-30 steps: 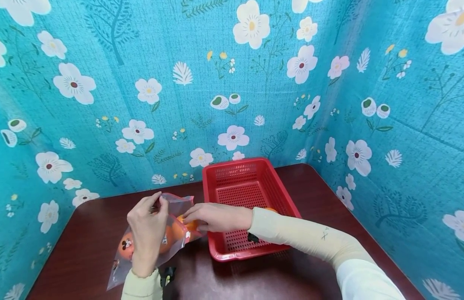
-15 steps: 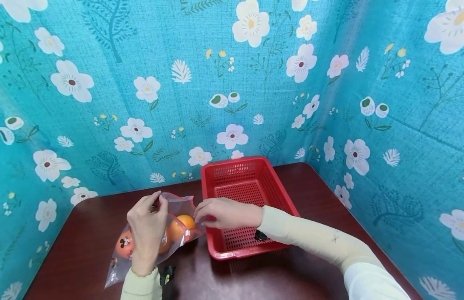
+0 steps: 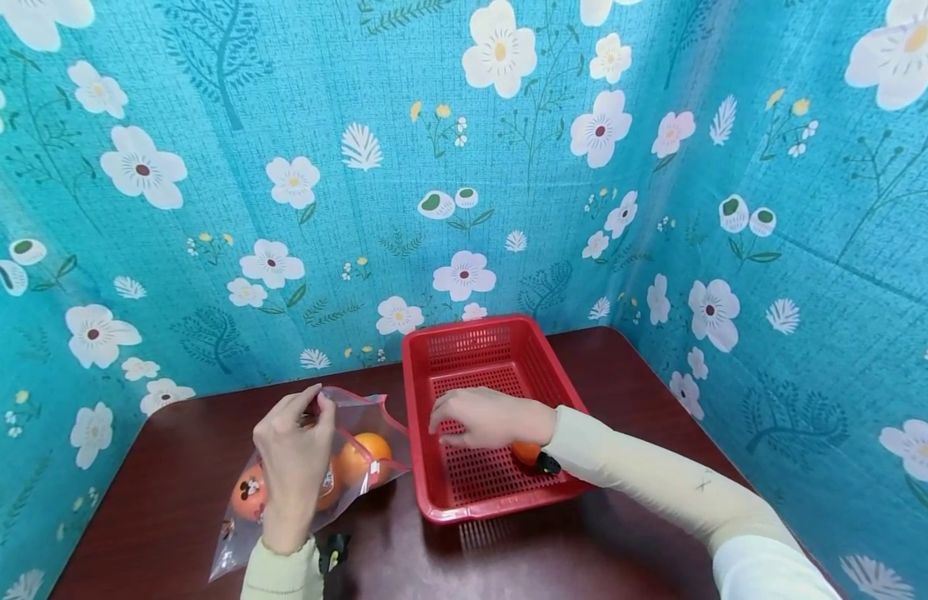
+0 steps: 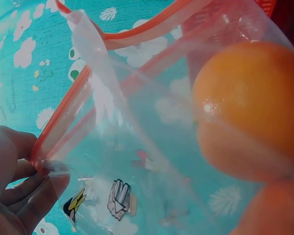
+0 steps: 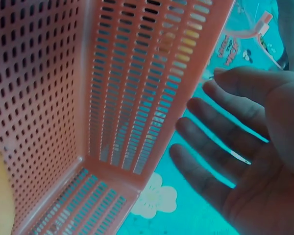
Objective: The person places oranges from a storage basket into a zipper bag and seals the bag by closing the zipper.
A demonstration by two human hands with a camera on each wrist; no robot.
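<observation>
My left hand (image 3: pixel 295 433) pinches the rim of a clear zip bag (image 4: pixel 100 98) with a red-orange edge, and the bag's mouth gapes toward the basket. Inside the bag lie several oranges; one orange (image 4: pixel 252 110) sits near the mouth, another orange (image 4: pixel 277 213) below it. Over the left part of a red perforated basket (image 3: pixel 479 512) hovers my right hand (image 3: pixel 486 417). Its fingers are relaxed and hold nothing, as the right wrist view (image 5: pixel 245 142) shows. One orange (image 3: pixel 526 452) rests in the basket, partly hidden behind my right wrist.
A dark brown table (image 3: pixel 404 558) carries the bag on the left and the basket beside it. Blue flowered cloth (image 3: pixel 404 225) hangs behind and at both sides. The basket's raised left wall (image 3: pixel 421 442) stands close to the bag's mouth.
My right hand has let go of an orange in the bag's mouth and moved right, over the basket. The left hand stays in place, pinching the bag.
</observation>
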